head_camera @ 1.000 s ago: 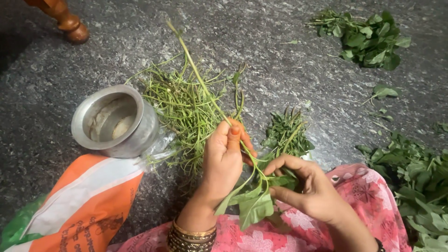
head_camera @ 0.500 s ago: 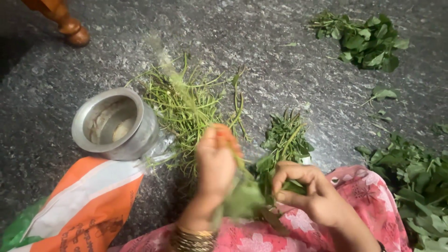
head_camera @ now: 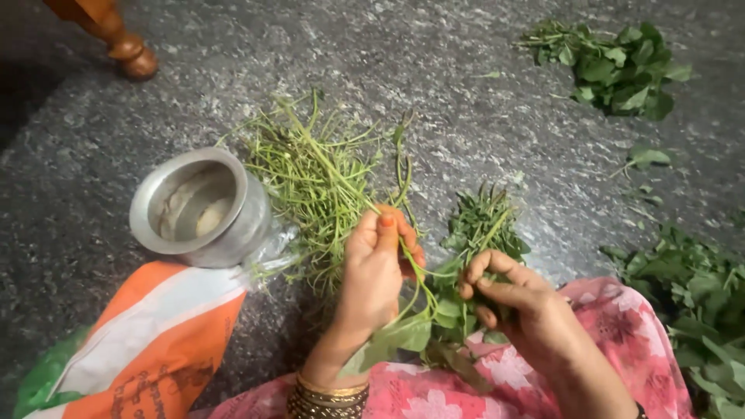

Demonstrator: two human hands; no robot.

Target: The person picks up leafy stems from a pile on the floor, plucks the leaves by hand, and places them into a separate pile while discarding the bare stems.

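My left hand (head_camera: 376, 271) pinches a green leafy stem (head_camera: 415, 283) between thumb and fingers, the stem running up over a heap of bare stripped stalks (head_camera: 318, 174) on the grey stone floor. My right hand (head_camera: 516, 299) is closed on the leaves (head_camera: 446, 310) at the stem's lower end, just above my pink floral lap. Behind the right hand lies a small pile of picked leaves (head_camera: 485, 221).
A steel pot (head_camera: 198, 206) stands left of the stalks. An orange, white and green bag (head_camera: 143, 341) lies at the lower left. Heaps of leafy greens (head_camera: 613, 66) sit at the top right and greens (head_camera: 694, 287) at the right edge. A wooden furniture leg (head_camera: 116, 35) is at top left.
The left hand swung down and back up with the stem, which now lies lower over the stalk heap. The right hand has kept its hold on the leaves.
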